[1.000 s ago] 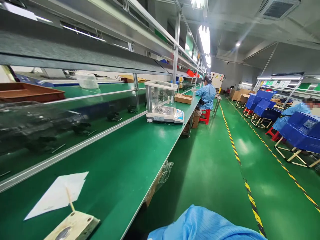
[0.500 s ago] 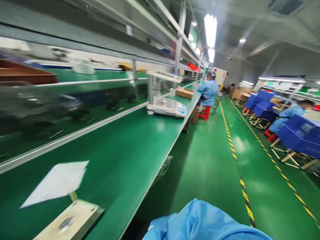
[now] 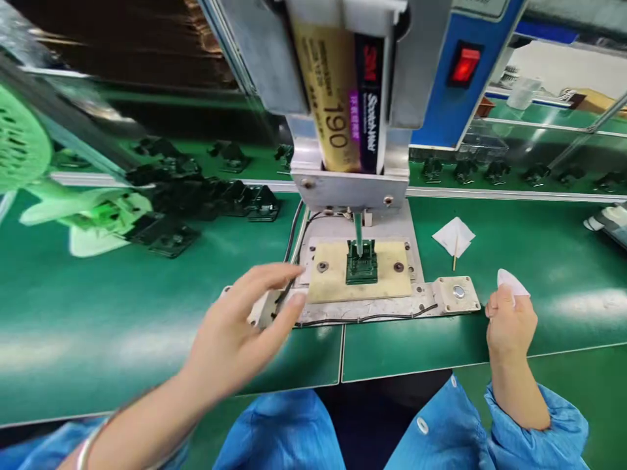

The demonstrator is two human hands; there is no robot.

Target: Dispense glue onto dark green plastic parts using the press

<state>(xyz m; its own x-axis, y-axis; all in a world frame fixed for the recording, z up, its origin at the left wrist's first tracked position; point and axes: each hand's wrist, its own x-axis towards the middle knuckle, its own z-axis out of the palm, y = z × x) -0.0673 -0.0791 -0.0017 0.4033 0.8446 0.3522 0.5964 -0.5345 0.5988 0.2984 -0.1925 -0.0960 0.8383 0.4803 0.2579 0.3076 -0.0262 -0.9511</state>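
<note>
Green workbench mat [image 3: 98, 326] with soft light glare, metal rail [image 3: 514, 194] along its back, green belt [image 3: 264, 171] behind with black parts [image 3: 497, 171] in rows, green fan [image 3: 19, 140] at far left.

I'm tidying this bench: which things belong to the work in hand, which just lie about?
In hand: left hand, right hand with white slip, fixture plate, green part, glue cartridge.
Lying about: folded paper, black parts, green fan.

The green bench [image 3: 98, 313] carries a metal fixture plate [image 3: 333, 230], white paper [image 3: 453, 235] and black parts [image 3: 206, 196].
</note>
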